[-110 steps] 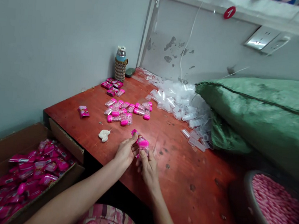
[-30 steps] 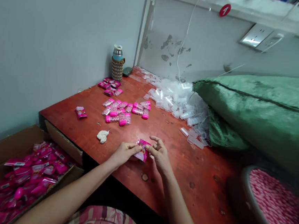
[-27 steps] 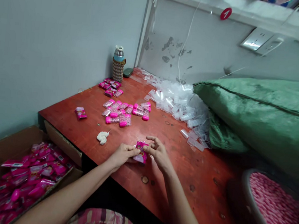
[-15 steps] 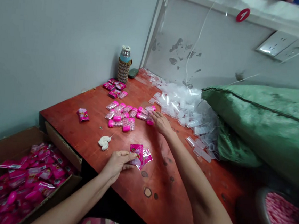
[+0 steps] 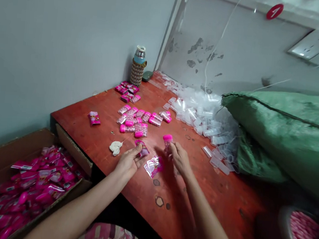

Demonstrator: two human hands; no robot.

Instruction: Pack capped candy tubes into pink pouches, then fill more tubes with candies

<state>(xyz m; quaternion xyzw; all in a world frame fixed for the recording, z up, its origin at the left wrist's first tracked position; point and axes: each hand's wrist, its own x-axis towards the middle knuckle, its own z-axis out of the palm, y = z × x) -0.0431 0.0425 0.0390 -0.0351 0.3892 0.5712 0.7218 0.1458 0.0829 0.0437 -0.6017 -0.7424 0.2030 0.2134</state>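
Over the near part of the red table (image 5: 210,205), the left hand (image 5: 128,162), half curled, pinches a pink wrapper (image 5: 143,151) between thumb and fingers. The right hand (image 5: 180,158) is closed on a capped tube (image 5: 167,139), pink cap uppermost; its fingers hide part of the tube. Loose wrapping (image 5: 153,166) occupies the table between the hands. A white lump (image 5: 115,148) lies just beside the left hand. Beyond are filled tubes (image 5: 142,128), then pink packs (image 5: 127,96) near a bottle (image 5: 137,73). Clear tubes (image 5: 204,114) are heaped right of these, against a bulky green sack (image 5: 288,112). A carton (image 5: 74,151) of bagged packs (image 5: 42,185) stands at left; a bowl (image 5: 286,227) of beads (image 5: 306,232), partly cut off, stands at right.
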